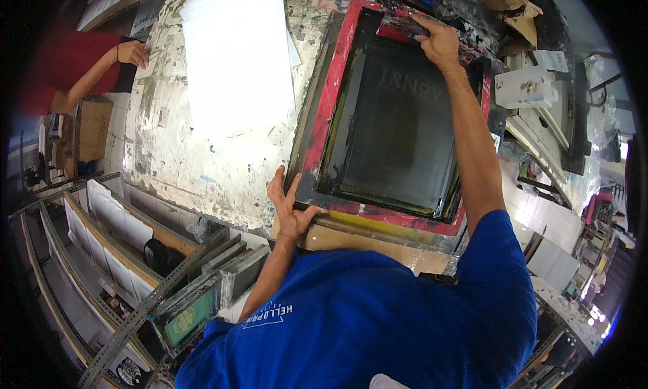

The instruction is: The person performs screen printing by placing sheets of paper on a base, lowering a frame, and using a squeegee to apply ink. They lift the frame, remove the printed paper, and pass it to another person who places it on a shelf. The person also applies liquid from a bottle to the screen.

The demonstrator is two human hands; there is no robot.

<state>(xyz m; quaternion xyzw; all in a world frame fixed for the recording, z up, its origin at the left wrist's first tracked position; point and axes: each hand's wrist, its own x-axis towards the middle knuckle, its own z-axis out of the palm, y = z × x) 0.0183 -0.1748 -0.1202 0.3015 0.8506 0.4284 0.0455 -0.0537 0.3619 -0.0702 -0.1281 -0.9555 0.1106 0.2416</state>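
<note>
A screen printing frame (331,99) with red, ink-smeared edges and dark mesh (405,126) lies before me on the worktable. Pale lettering shows faintly near the far end of the mesh. My left hand (291,217) is at the frame's near left corner, fingers spread and thumb stretched along the near edge. Across the frame's right side reaches my right arm. At the far edge, my right hand (442,45) rests with a finger and the thumb stretched apart; its other fingers are partly hidden. Neither hand visibly holds a loose thing.
White sheets (236,58) lie stacked on the paint-stained table (162,146), left of the frame. Another person's hand (133,53) is at the table's far left edge. Metal racks (101,254) stand at lower left, beside several stored frames (196,308). A white container (523,87) stands right.
</note>
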